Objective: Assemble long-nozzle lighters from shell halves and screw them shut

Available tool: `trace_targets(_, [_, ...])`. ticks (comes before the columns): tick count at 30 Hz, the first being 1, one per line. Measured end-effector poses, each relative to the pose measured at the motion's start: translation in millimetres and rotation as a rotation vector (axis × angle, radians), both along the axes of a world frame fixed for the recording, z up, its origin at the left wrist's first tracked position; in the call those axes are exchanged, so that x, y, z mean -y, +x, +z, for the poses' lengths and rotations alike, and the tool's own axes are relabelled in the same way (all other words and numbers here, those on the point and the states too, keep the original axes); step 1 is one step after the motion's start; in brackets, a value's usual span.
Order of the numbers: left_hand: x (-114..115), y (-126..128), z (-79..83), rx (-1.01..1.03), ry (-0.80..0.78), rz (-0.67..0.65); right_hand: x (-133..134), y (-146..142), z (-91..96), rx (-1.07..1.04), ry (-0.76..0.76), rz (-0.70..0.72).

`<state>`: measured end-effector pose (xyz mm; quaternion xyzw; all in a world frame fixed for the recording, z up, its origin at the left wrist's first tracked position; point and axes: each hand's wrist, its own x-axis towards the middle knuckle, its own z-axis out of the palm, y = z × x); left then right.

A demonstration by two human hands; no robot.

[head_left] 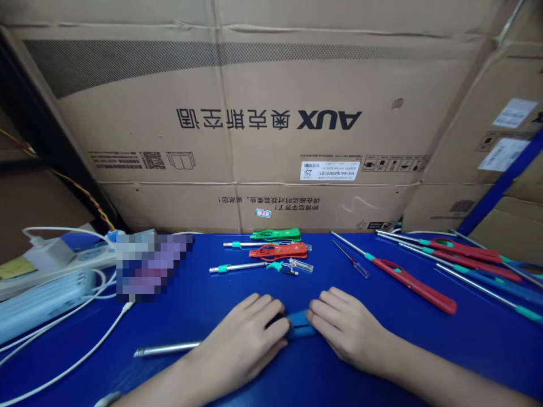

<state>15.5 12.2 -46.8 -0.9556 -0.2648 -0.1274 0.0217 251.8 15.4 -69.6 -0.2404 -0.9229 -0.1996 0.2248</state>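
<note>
We face a wall of brown cardboard: the largest carton (271, 73) fills the upper middle of the frame, its black AUX print upside down. A flatter carton (178, 206) lies under it across the middle. More cartons with white labels (479, 102) stack at the upper right, crossed by a slanting blue post (500, 183). At the upper left we see a dark gap (25, 107), with red and yellow wires (85, 192) running down it. The glossy blue table (199, 305) fills the lower frame; a white power strip (63, 265) and white cables (76, 362) lie at its left. The light is even.
</note>
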Motion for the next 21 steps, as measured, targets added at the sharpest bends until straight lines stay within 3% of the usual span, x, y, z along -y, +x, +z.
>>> trace_targets(6, [-9.4,-4.3,-0.5,0.044,0.024,0.016,2.7,-1.8,1.3,-0.024,-0.071,-0.005])
trace_targets(12, [-14.0,-7.2,1.1,0.066,0.014,0.054,0.3,-2.9,10.1,-0.182,-0.392,-0.034])
trace_targets(14, [-15.1,-7.4,0.9,0.076,0.020,0.072,-0.6,-3.0,7.6,-0.180,-0.353,-0.069])
trace_targets(18, [-15.8,-7.2,-0.1,0.068,0.033,0.094,0.7,-3.8,-2.7,-0.071,-0.136,-0.131])
trace_targets(21, [-15.1,-6.8,-1.0,0.037,0.034,0.096,2.5,-4.4,-4.6,-0.045,-0.126,-0.142])
